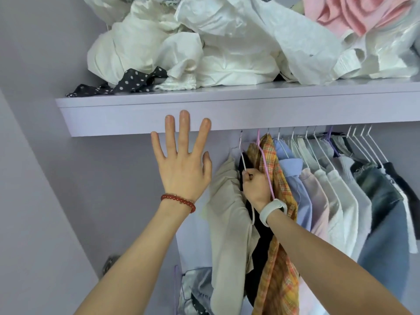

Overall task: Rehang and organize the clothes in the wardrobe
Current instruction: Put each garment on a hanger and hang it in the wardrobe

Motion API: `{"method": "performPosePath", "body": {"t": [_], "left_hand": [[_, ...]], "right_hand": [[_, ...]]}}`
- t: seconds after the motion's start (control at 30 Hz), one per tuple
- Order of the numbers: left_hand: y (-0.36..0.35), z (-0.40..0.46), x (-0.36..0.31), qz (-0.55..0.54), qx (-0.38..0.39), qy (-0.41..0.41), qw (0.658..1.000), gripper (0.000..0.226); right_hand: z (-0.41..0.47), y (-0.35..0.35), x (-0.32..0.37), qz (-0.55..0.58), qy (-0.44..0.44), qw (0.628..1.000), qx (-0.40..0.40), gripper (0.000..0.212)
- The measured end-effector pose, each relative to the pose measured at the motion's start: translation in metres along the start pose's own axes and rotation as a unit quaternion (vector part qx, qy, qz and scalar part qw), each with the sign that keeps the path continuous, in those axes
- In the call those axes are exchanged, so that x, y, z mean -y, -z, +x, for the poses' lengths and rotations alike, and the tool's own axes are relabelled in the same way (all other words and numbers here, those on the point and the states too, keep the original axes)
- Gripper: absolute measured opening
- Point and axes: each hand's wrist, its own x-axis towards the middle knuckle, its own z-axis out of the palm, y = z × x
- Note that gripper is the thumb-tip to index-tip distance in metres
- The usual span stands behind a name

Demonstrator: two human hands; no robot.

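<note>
My left hand [181, 160] is raised with fingers spread, holding nothing, its fingertips over the front edge of the lilac shelf [295, 110]. My right hand [255, 185] is closed on the white hanger [242, 155] that carries a black garment [256, 258], hung between a beige jacket [227, 223] and an orange plaid shirt [277, 223]. A row of shirts [329, 189] on white and purple hangers fills the rail to the right, in blue, pink, white and grey, with dark pieces at the far end. The rail itself is mostly hidden by the shelf.
White bundles and bags [204, 42], a pink fabric [354, 12] and a black polka-dot cloth [127, 84] are piled on the shelf. Lilac wardrobe wall [34, 155] stands at left. Crumpled grey clothes [195, 289] lie at the bottom.
</note>
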Motion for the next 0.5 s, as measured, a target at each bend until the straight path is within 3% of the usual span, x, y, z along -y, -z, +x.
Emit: {"method": "performPosePath", "body": {"t": [0.17, 0.27, 0.37, 0.5], "left_hand": [[0.010, 0.001, -0.002, 0.014, 0.041, 0.003, 0.999, 0.077], [0.025, -0.005, -0.009, -0.025, 0.098, 0.038, 0.994, 0.075], [0.043, -0.034, -0.023, -0.098, 0.155, 0.076, 0.980, 0.065], [0.073, -0.105, -0.052, -0.160, 0.229, 0.073, 0.957, 0.055]], "right_hand": [[-0.013, 0.015, 0.003, -0.015, 0.008, 0.999, 0.044, 0.015], [-0.043, 0.033, 0.000, -0.042, 0.062, 0.995, 0.071, 0.040], [-0.086, 0.061, -0.001, -0.064, 0.127, 0.989, 0.041, 0.047], [-0.155, 0.096, -0.029, -0.185, 0.225, 0.956, -0.029, 0.046]]}}
